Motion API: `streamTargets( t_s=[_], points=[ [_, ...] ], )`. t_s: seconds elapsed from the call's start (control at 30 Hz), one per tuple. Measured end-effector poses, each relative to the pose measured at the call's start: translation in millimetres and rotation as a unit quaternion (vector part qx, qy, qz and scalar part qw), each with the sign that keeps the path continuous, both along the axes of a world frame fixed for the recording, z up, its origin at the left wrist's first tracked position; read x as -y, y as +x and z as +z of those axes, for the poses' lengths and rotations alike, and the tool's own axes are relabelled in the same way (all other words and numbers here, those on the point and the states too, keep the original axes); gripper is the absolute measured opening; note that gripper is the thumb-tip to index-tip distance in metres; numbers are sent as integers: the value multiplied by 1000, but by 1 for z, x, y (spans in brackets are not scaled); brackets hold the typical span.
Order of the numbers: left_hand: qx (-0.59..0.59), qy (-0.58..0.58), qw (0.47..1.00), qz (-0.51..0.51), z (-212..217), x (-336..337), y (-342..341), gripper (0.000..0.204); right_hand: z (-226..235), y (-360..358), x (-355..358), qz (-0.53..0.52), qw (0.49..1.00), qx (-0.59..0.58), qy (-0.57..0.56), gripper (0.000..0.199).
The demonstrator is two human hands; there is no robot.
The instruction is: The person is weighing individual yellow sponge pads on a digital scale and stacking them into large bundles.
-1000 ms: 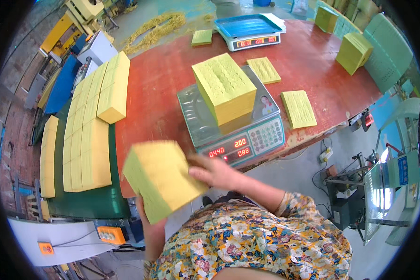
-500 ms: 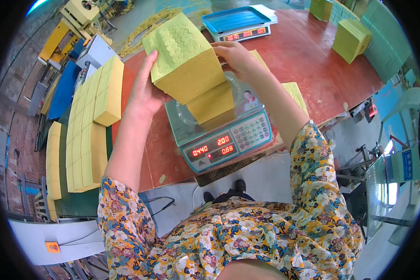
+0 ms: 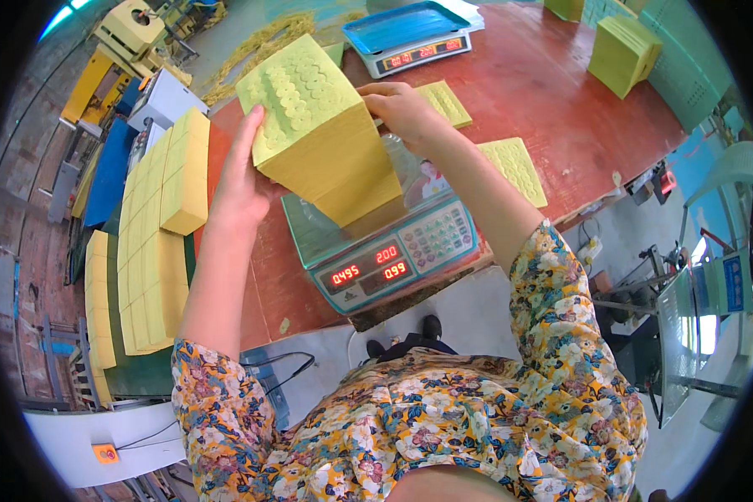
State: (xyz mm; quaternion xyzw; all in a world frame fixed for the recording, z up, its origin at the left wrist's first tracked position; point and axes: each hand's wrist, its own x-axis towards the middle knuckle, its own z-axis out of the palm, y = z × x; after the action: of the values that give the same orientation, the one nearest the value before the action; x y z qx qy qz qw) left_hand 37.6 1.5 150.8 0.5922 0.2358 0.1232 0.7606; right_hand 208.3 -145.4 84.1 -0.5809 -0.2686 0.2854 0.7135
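Note:
A tall stack of yellow paper (image 3: 330, 138), its top sheet pressed with a scalloped round pattern, stands on the near digital scale (image 3: 368, 230). My left hand (image 3: 241, 180) grips its left side, thumb up along the top edge and fingers hidden beneath or behind. On the far right side my right hand (image 3: 402, 115) presses against the stack, its fingertips partly out of sight. Red digits glow on the scale's display. Two thin patterned yellow pads, a near one (image 3: 514, 171) and a farther one (image 3: 445, 102), lie right of the scale.
A second scale with a blue tray (image 3: 406, 27) stands at the back of the red table (image 3: 560, 92). Another yellow paper stack (image 3: 623, 57) sits at the far right. Rows of yellow blocks (image 3: 155, 243) line the left side. A plastic chair (image 3: 732, 184) is at the right.
The held stack has come down onto the lower yellow block on the scale, and the two now look like one. The display's digits have changed. The view has shifted slightly.

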Motion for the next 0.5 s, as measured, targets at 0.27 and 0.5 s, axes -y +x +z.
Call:
streamTargets(
  t_s=[0.27,0.5],
  points=[
    [-12,24,1000,11,-5,2,2,63,-14,4,-8,-47,995,88,-20,34],
    [-15,51,995,89,-13,2,7,64,-21,8,-16,-66,991,110,-29,36]
  ],
)
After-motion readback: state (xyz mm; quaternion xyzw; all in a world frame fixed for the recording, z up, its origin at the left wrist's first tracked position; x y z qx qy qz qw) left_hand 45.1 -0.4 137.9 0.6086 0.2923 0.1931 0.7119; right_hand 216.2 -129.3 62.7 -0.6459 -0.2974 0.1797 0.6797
